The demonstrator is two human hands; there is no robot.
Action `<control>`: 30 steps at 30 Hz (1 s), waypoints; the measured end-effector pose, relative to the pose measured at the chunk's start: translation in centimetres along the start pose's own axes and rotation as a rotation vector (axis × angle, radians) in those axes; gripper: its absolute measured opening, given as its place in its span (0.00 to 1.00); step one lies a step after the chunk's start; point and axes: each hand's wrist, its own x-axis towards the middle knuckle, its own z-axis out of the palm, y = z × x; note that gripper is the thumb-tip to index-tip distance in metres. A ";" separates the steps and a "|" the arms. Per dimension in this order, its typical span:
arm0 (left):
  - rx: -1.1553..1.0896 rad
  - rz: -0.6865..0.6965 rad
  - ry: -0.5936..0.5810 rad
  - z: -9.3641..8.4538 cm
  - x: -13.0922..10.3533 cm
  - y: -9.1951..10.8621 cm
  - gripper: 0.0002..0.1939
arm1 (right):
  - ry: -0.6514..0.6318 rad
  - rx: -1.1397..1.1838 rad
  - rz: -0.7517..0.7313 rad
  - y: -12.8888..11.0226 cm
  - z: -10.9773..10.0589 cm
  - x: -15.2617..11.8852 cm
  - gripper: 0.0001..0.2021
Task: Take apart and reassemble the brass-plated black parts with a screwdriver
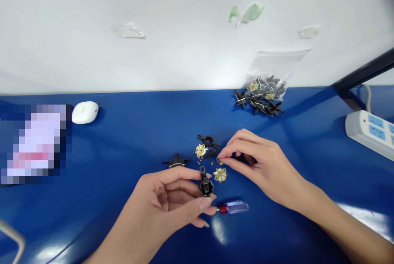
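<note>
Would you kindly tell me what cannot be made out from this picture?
In the head view:
Screwdriver: tip hidden by the left hand.
Coppery piece: too small, partly covered by the right hand.
Power strip: cut off by the right edge.
Bagged parts: overlapping, too small to count.
Flat object, far left: face blurred into blocks.

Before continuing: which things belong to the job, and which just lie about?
Likely the job:
- black plastic housing in the left fingers
- round gold-coloured metal plates
- blue plastic-handled screwdriver

Likely lying about:
- rounded white plastic case
- white power strip with blue sockets
</note>
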 end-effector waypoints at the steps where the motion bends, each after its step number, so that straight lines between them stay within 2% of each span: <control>1: 0.001 0.007 -0.009 0.0 0.0 -0.1 0.19 | -0.008 -0.006 0.002 0.1 0.0 0.0 0.06; 9: 0.013 0.025 -0.033 -0.3 0.1 -0.2 0.20 | -0.031 -0.059 -0.007 0.3 0.2 0.1 0.07; 13: 0.018 -0.002 0.002 -0.1 0.0 0.0 0.20 | -0.027 -0.072 -0.006 0.5 -0.2 0.1 0.06; 20: -0.017 0.035 -0.044 -0.5 0.3 -0.6 0.18 | -0.008 -0.081 0.046 0.5 -0.9 0.2 0.04; 23: -0.014 0.038 -0.054 -0.6 0.2 -0.6 0.17 | -0.030 -0.075 0.055 0.6 -0.9 0.1 0.03; 30: -0.022 0.049 -0.042 -0.5 0.1 -0.6 0.20 | -0.069 -0.049 0.065 0.7 -0.9 0.1 0.05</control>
